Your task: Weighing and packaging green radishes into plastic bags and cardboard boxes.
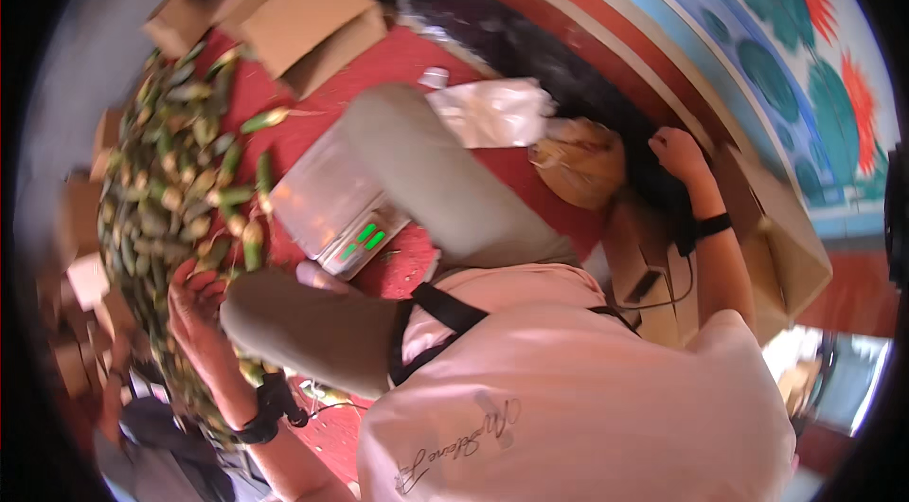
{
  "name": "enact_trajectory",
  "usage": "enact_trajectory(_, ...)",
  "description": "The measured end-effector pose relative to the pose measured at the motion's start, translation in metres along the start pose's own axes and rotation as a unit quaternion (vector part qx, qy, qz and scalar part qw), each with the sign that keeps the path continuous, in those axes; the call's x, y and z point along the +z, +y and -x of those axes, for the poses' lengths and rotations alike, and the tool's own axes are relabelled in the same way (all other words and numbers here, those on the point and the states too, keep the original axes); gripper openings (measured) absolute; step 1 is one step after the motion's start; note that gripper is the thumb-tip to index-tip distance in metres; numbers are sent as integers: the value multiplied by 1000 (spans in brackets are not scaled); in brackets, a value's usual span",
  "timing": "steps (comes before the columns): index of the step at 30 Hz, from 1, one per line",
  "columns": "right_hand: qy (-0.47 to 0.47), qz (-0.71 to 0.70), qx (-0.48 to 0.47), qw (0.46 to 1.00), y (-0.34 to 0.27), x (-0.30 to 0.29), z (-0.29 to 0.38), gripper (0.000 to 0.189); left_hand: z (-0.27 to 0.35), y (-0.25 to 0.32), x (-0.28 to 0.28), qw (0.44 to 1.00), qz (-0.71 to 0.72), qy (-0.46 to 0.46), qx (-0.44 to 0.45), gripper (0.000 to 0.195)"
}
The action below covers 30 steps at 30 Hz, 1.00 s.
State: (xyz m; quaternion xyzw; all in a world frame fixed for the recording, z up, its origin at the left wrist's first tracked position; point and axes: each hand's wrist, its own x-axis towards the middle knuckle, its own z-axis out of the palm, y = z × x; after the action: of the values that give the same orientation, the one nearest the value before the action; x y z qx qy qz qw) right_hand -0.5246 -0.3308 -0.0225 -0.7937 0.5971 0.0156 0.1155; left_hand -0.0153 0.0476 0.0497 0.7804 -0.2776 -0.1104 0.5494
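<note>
My left hand point(195, 307) is beside my bent knee, over the edge of a large heap of corn ears in green husks point(177, 196). Its fingers are loosely bent and apart, and I see nothing held in them. Out to the right, my right hand point(676, 152) is raised near the wall with its fingers curled in; no object shows in it. Between my knees lies a digital scale point(323, 200) with a flat metal pan and a lit green display. One knee covers part of the pan. A single corn ear point(265, 120) lies apart from the heap.
Cardboard boxes point(312, 19) stand beyond the heap, and an open cardboard box point(774, 260) is at my right. A white plastic bag point(493, 111) and a brown bundle in clear plastic point(581, 161) lie on the red floor covering point(398, 58). Another person point(163, 445) is at lower left.
</note>
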Motion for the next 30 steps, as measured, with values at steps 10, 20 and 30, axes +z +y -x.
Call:
enact_trajectory(10, 274, 202, 41, 939, -54, -116, 131, 25, -58, -64, 60, 987, -40, -157, -19, 49)
enact_trajectory(20, 195, 337, 153, 908, 67, -138, 199, 35, -57, -51, 80, 985, 10, -170, -21, 51)
enact_trajectory(30, 352, 72, 83, 930, 5, -185, 182, 20, -51, -70, 55, 991, -2, -136, 0, 49)
